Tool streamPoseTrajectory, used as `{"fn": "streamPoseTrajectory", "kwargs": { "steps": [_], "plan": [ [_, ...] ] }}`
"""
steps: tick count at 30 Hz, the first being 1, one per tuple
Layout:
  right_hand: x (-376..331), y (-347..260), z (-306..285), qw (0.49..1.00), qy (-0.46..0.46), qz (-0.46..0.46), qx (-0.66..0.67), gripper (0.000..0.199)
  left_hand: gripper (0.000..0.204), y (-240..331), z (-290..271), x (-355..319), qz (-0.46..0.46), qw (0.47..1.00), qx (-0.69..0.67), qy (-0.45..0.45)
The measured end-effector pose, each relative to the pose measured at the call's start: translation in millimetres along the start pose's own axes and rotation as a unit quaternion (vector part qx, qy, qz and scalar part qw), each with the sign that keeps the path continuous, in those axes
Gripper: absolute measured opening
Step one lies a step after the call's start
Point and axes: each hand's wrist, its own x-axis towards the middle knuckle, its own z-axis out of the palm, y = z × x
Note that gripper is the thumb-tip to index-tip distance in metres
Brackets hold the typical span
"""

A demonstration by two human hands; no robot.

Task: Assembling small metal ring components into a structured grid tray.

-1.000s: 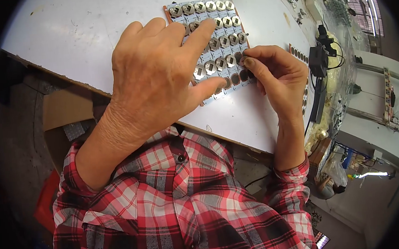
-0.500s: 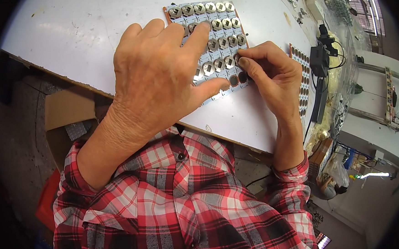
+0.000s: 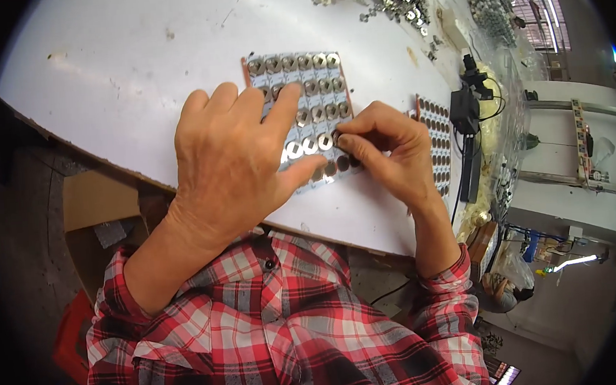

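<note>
A light-blue circuit-board panel lies on the white table, carrying rows of round silver metal clips with angular cut-outs. Its nearest row shows dark round spots without clips. My left hand rests over the panel's left part, fingers spread, with the index fingertip on the second row and the thumb near the bottom row; it hides several clips. My right hand is closed in a pinch at the right end of the fourth row. Thumb and forefinger hold a metal clip there, partly hidden by the fingertips.
A second panel with dark round spots lies to the right. Loose metal clips are heaped at the far side. A black device with cables stands beyond the second panel. An open cardboard box sits below the table's left edge.
The whole view has shifted, so the panel and table appear lower and more of the clip heap shows. Both hands keep about the same places on the panel.
</note>
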Motion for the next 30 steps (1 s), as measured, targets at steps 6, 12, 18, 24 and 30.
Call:
{"fn": "streamPoseTrajectory", "kwargs": {
  "steps": [6, 12, 18, 24, 30],
  "plan": [
    [23.0, 6.9, -13.3, 0.990, 0.112, -0.048, -0.064, 0.013, 0.071, -0.7, 1.5, 1.8, 0.005, 1.000, -0.004, 0.017],
    [128.5, 47.1, -56.7, 0.918, 0.184, -0.195, -0.292, 0.021, 0.071, -1.2, 6.2, -2.8, 0.003, 0.999, 0.019, 0.044],
    [149.0, 61.6, -66.7, 0.886, 0.172, -0.258, -0.346, 0.012, 0.072, -2.7, 3.7, -2.3, 0.007, 0.999, 0.016, 0.037],
    [80.1, 26.0, -55.8, 0.934, 0.067, -0.160, -0.312, 0.009, 0.071, -4.1, 2.5, -4.4, 0.006, 0.999, 0.013, 0.043],
    [33.2, 8.5, -41.1, 0.956, 0.124, -0.095, -0.249, 0.014, 0.071, -5.1, 5.5, -5.8, 0.016, 0.999, 0.020, 0.045]
  ]
}}
